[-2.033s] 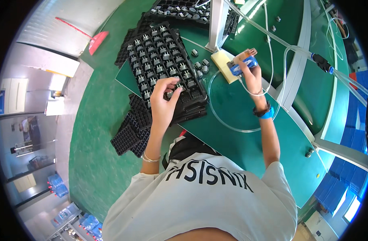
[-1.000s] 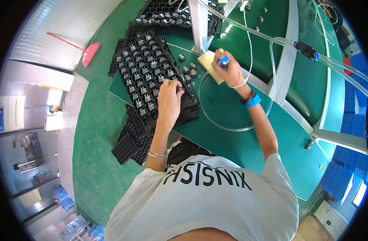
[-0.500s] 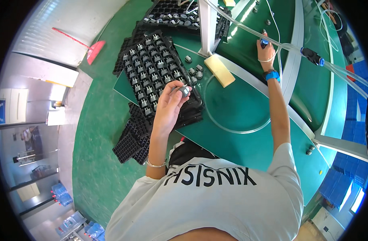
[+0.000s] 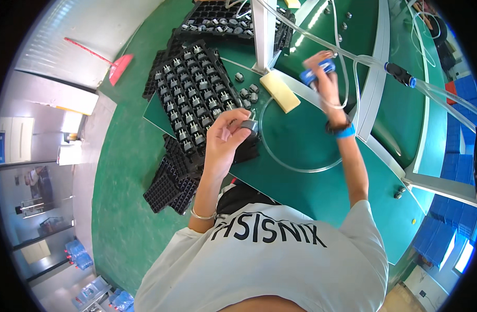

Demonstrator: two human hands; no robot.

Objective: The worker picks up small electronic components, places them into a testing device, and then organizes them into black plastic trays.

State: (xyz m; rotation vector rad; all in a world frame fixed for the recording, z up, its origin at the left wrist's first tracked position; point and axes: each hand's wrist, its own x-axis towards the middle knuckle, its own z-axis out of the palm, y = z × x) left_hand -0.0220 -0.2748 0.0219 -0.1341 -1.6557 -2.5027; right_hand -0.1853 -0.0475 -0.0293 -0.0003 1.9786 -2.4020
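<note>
My left hand [image 4: 223, 138] pinches a small grey plug-like part [image 4: 250, 125] with metal pins between thumb and fingers, over the right edge of a black tray [image 4: 226, 74]. Rows of similar grey parts stand pins-up in that tray. Farther to the right, my right hand [image 4: 329, 89] is wrapped round a blue hand tool [image 4: 325, 66] that looks like an air gun. Motion smears both hand and tool, and a thin tube [image 4: 345, 86] loops beside them. Several loose grey parts [image 4: 244, 93] lie on the green tabletop near a pale yellow block [image 4: 280, 91].
A white post [image 4: 263, 39] rises from the table beside the yellow block. Clear hoses [image 4: 366, 60] cross overhead on the right. Behind are more black trays [image 4: 217, 11] of parts; further trays [image 4: 163, 191] are stacked low on the left. A green conveyor belt [image 4: 363, 26] carries a few parts.
My right hand has swung left and nearer with the blue tool, toward my left hand. My left hand has shifted slightly right, and the grey part in it has turned, pins upward.
</note>
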